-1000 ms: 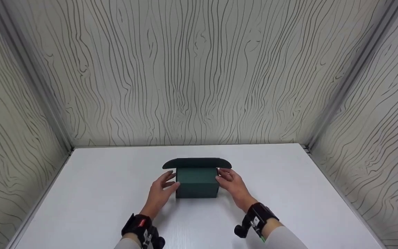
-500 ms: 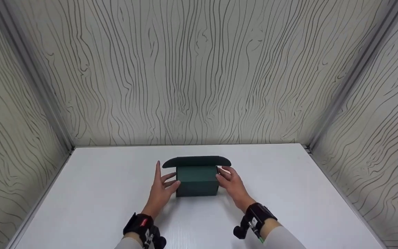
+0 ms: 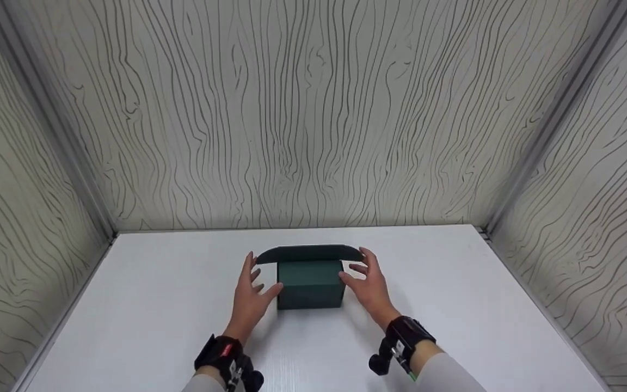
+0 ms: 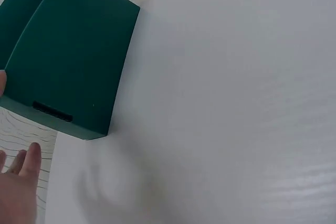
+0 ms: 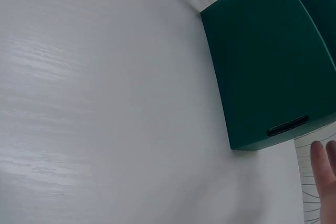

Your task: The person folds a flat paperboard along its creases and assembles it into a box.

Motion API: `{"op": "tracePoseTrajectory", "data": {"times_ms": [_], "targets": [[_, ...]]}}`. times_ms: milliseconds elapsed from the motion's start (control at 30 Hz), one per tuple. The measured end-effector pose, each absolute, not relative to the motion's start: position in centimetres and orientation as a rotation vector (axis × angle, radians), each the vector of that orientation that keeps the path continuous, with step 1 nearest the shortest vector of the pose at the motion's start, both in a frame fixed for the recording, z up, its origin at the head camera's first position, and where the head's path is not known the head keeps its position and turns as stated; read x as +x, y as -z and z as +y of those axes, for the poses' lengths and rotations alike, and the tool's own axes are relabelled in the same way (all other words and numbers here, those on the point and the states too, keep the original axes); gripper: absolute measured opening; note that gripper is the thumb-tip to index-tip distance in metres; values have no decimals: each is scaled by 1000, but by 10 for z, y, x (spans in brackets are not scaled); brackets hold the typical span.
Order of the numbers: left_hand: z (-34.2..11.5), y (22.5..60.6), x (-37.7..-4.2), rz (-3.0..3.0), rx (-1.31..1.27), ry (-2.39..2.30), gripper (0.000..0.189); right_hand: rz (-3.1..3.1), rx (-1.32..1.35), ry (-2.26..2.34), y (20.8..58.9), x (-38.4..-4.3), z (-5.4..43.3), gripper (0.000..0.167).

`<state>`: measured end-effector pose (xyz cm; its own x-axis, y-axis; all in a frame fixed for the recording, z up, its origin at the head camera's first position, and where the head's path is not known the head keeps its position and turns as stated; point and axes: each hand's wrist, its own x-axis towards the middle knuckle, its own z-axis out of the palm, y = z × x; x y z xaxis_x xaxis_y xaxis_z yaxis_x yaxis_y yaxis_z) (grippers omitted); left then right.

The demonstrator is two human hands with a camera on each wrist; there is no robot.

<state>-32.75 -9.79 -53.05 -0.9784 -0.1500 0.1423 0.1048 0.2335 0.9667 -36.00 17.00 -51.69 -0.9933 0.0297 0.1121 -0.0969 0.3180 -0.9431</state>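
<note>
A dark green cardboard box (image 3: 311, 286) stands on the white table, its long flap (image 3: 309, 253) with rounded ends sticking out along the far side. My left hand (image 3: 249, 302) is at the box's left side, thumb at the upper edge and index finger at the flap's left end. On the opposite side, my right hand (image 3: 373, 289) has its thumb at the box's edge and its index finger at the flap's right end. Neither hand's fingers wrap round the box. A narrow slot (image 4: 52, 112) shows near its side in the left wrist view. The inside of the box is hidden.
The white tabletop (image 3: 155, 305) spreads around the box. A wood-grain patterned panel (image 3: 302, 120) rises behind the table, with similar panels at left and right. Black camera straps (image 3: 409, 337) sit on both wrists.
My left index finger first lifted off the box's side, then came to the flap's left end. My right index finger moved up to the flap's right end. The box stayed in place.
</note>
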Motion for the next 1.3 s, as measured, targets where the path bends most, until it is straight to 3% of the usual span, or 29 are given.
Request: {"op": "tracePoseTrajectory", "data": {"times_ms": [267, 533, 1300], "targets": [[-99, 510, -337, -2236, -3, 1545, 51, -2431, 118, -1452, 501, -369, 175, 48], [-95, 506, -339, -2253, 42, 1398, 32, -2449, 180, -1340, 500, -369, 178, 35], [-90, 512, -331, -2323, -148, 1433, 36, -2464, 187, -1484, 495, -358, 169, 31]]}}
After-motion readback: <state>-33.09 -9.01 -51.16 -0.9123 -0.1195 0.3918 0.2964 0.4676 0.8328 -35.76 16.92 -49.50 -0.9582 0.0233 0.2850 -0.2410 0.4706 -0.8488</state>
